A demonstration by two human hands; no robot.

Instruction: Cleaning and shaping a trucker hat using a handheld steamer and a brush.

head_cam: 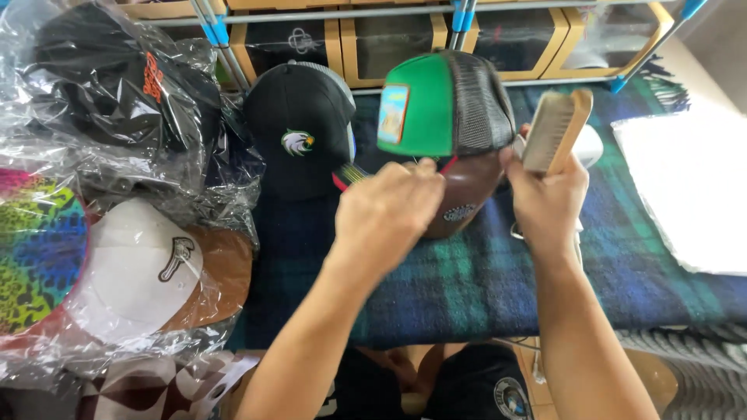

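Gripping a green cap [436, 105] by its brim, left hand [389, 214] closed, above the plaid blanket [482, 280]; clutching a wooden brush [556, 128] (bristles facing the mesh) in the right hand [545, 198].

Open plaid blanket [498, 288] is left at lower centre; the left is blocked by bagged caps [132, 194], the top by a shelf rail [373, 12]

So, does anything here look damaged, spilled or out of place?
Nothing stands out. The left hand holds the green cap, the right hand holds a wooden brush beside it. The bagged caps are piled loosely but look intact.
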